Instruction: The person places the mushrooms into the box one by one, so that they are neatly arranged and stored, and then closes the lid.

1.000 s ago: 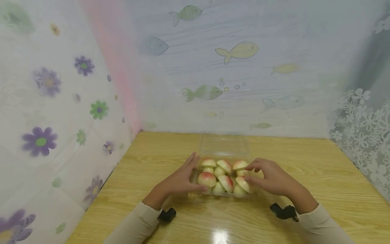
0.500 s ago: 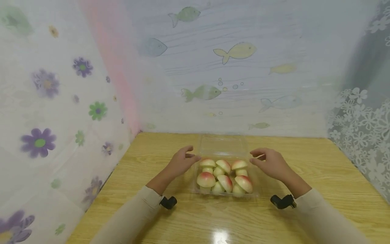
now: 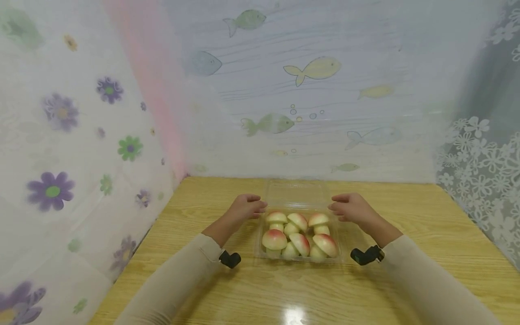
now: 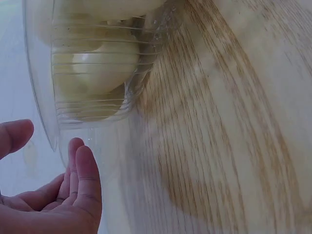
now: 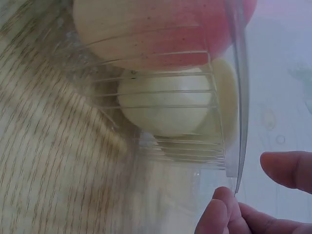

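A clear plastic clamshell box [image 3: 300, 259] lies on the table with its lid [image 3: 296, 192] folded back flat behind it. Inside sit several mushrooms [image 3: 274, 239] with cream stems and caps blushed red, in two rows. At the back left corner of the box is my left hand [image 3: 243, 208], its fingers loosely bent and empty; in the left wrist view thumb and fingertips stand apart on either side of the rim [image 4: 40, 97]. My right hand [image 3: 351, 209] mirrors it at the back right corner, fingertips close below the rim [image 5: 242, 102] and thumb above, in the right wrist view.
The wood-grain table [image 3: 203, 280] runs back to a wall sheet [image 3: 260, 90] printed with fish. A flowered sheet [image 3: 81, 158] stands along the left, a white-flower curtain [image 3: 479, 167] on the right. Black wrist cameras [image 3: 230, 259] hang under both wrists.
Both hands have left the sides of the box and moved back to its rear corners by the lid hinge. The right fingers have come away from the mushrooms, which stay in place.
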Motion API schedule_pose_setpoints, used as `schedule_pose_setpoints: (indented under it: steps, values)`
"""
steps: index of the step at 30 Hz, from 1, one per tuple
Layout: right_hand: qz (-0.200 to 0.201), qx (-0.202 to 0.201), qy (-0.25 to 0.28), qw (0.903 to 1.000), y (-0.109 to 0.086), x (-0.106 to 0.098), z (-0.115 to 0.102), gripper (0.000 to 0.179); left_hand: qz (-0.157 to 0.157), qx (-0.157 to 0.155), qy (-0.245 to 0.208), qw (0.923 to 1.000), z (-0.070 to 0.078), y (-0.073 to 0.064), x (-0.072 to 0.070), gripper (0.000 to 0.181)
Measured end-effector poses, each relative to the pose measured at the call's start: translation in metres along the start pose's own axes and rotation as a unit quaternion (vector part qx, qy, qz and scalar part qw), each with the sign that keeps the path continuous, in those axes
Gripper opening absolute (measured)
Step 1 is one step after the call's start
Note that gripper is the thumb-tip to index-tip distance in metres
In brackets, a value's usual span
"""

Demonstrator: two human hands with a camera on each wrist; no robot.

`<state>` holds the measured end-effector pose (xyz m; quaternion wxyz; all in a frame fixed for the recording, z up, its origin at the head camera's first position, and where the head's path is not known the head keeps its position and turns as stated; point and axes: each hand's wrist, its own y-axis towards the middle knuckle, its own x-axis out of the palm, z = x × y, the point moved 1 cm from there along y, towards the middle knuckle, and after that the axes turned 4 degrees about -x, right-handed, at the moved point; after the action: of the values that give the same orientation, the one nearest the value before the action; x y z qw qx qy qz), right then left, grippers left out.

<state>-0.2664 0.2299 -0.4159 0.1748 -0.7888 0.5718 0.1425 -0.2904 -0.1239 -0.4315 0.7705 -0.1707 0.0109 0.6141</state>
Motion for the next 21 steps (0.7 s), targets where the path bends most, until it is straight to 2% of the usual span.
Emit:
schedule_pose_setpoints:
  steps: [5,13,21]
  values:
    - [0.005,0.004,0.015,0.9999,0.003,0.001,0.002,0.065,-0.002,0.000,-0.010,1.0000,-0.002,0.004,0.002,0.061]
    - [-0.002,0.007,0.010,0.9999,0.007,0.001,0.008,0.065,0.000,0.000,0.006,1.0000,-0.008,0.009,0.003,0.054]
    - [-0.007,0.013,0.004,0.9999,0.010,-0.002,0.010,0.064,0.003,0.013,0.005,0.9999,-0.005,0.005,0.007,0.052]
